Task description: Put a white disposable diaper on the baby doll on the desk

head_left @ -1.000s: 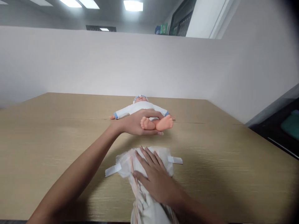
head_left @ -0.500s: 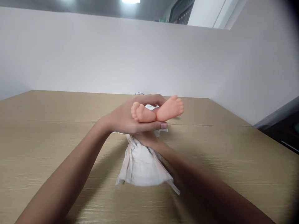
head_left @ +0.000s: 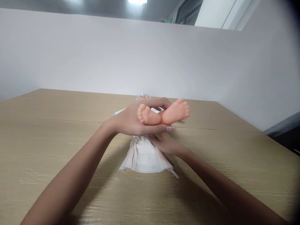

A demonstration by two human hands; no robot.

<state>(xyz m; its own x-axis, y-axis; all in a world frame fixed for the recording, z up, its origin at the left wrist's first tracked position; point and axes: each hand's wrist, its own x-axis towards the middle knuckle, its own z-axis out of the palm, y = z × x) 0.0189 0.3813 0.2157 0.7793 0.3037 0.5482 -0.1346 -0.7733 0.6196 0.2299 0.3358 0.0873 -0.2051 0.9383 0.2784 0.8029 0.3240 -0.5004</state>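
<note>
A baby doll [head_left: 177, 112] lies on its back on the table, its bare soles turned toward me. My left hand [head_left: 131, 120] is closed around the doll's lower legs and lifts them, thumb below the feet. Below them a white disposable diaper [head_left: 147, 156] is spread, its near end flared toward me and its far part hidden under the doll. My right hand [head_left: 165, 143] reaches beneath the raised legs at the diaper's right side. Its fingers are mostly hidden, so their grip does not show. Past my left hand, the doll's printed headband [head_left: 142, 95] and light clothing show in part.
The wood-grain table [head_left: 70, 150] has a thin seam running across it. A plain pale wall or partition [head_left: 117, 56] rises behind its far edge. At the right stands something dark [head_left: 286, 134] beside the table.
The diaper has moved away from me, farther under the doll. My right hand has shifted to the right, and more of it shows. My left hand keeps holding the legs up.
</note>
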